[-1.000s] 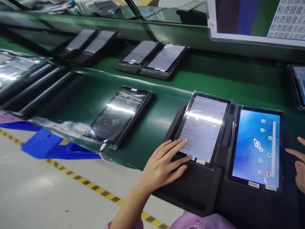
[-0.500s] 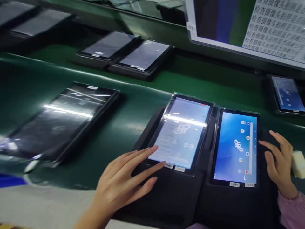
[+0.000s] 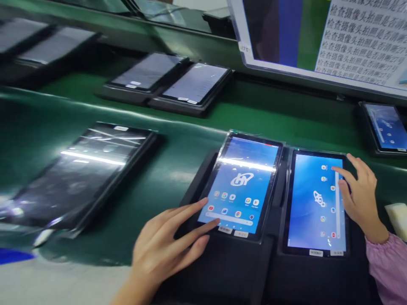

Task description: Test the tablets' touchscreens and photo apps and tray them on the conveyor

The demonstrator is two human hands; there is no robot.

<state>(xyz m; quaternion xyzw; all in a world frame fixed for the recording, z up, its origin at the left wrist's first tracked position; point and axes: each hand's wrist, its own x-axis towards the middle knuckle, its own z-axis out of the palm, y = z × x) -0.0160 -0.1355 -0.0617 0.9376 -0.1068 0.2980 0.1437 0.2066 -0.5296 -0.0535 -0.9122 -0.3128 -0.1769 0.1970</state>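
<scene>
Of eight tablets in view, two with bright blue screens, the left lit tablet [image 3: 243, 186] and the right lit tablet [image 3: 314, 212], lay side by side on dark supports [image 3: 233, 271] toward the near edge of the green workbench [image 3: 178, 169]. The left one showed nine icons, five above four; each had two white labels along its near border.

The person's left hand [image 3: 165, 245] had its fingers spread, two fingertips at the near left corner of the left lit tablet, the thumb held apart below them. The right hand [image 3: 359, 190] came in over the right border of the right lit tablet, forefinger stretched to the upper right of the screen, thumb separate from it, nothing pinched; whether the fingertip pressed the glass could not be told. A pink sleeve [image 3: 386, 262] covered that wrist.

One dark tablet [image 3: 82, 173] lay well to the left, a white plug [image 3: 43, 237] at its near end. On the rear strip [image 3: 273, 106] were five more: a middle pair [image 3: 197, 82], a blurred pair [image 3: 60, 44] by its left end and a single small tablet [image 3: 385, 125] by its right. One cream block [image 3: 397, 216] sat at the right, and one framed panel [image 3: 288, 34] stood above the strip's far edge.
</scene>
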